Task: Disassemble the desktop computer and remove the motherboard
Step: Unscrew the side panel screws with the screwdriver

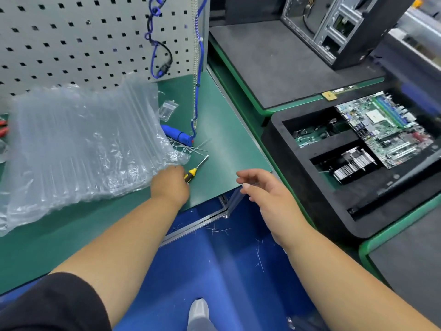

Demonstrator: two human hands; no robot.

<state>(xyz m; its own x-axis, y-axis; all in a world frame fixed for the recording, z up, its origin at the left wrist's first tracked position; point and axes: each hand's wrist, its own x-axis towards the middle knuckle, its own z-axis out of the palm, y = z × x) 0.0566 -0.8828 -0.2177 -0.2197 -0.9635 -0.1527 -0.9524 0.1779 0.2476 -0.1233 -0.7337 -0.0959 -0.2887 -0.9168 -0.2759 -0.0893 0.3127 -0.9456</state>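
screwdriver (pixel 193 172), yellow and black in the handle, lies on the green bench mat (pixel 222 139) with its shaft pointing up and right; the left hand (pixel 170 185) covers the butt of the handle, fingers curled down over it, though whether they truly clasp it cannot be told. the right hand (pixel 259 187) hangs just past the mat's front corner, fingers loosely bent, holding nothing. between the two hands runs a bare strip of mat reaching to the metal-trimmed right edge. clear air-cushion packing (pixel 81 144) crowds the left side, its edge touching the left hand. a blue tool (pixel 177 135) on a coiled cord lies behind the screwdriver. the motherboard (pixel 391 127) sits in a black foam tray (pixel 310 206) to the right, across the gap from the bench, beside a heatsink (pixel 353 166) in its own pocket. the open computer case (pixel 341 27) stands on a grey pad behind the tray.
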